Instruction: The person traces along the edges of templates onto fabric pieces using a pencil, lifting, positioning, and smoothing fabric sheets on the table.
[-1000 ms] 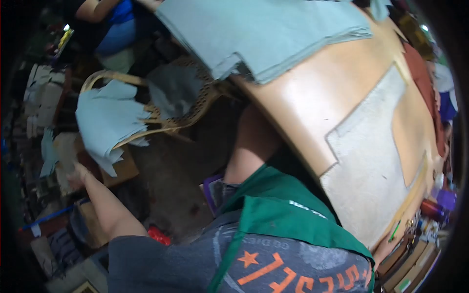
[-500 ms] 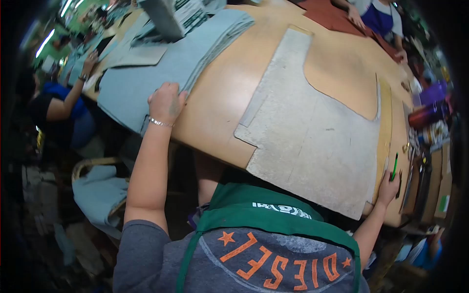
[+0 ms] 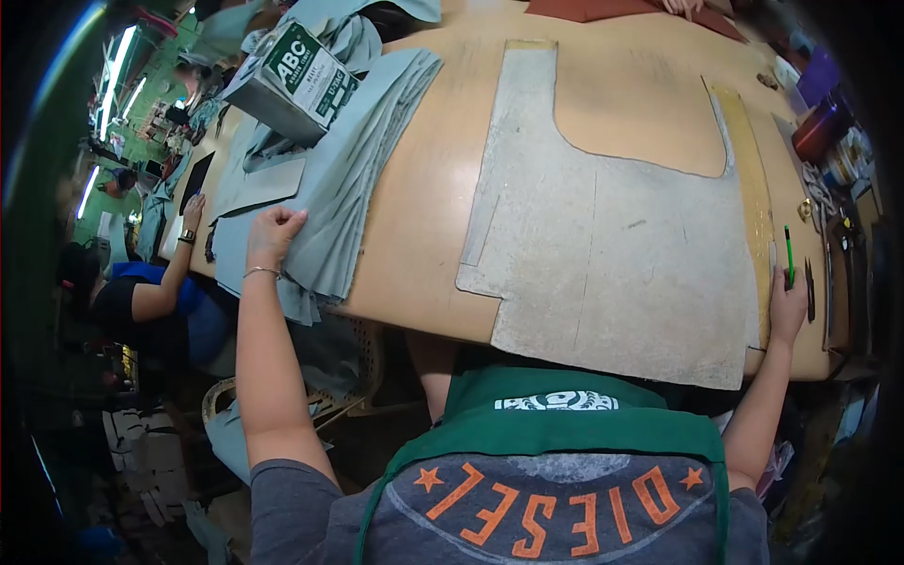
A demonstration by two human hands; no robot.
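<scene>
My left hand (image 3: 271, 237) is closed, fingers curled, over the front part of a stack of grey-blue leather sheets (image 3: 353, 188). Whether a sheet is pinched in those fingers is hidden. At the right end of the table my right hand (image 3: 789, 306) is wrapped round a green pen (image 3: 789, 247), whose upper end sticks up. Between the hands lies a large pale cutting pattern (image 3: 612, 254) with a curved notch at its far side, its near edge by my apron. A narrow yellowish strip (image 3: 750, 169) runs along its right side.
A metal can (image 3: 306, 80) with an ABC label stands on the stack, near a pale flat piece (image 3: 264, 185). Dark slim tools (image 3: 810, 287) and a dark red cylinder (image 3: 819, 132) are at the right. Co-workers' hands show at left (image 3: 193, 209) and far edge (image 3: 683, 8).
My left hand has moved left and away from the stack's right edge; the sheet edges there now look more fanned. The view has turned. My right hand still has the green pen.
</scene>
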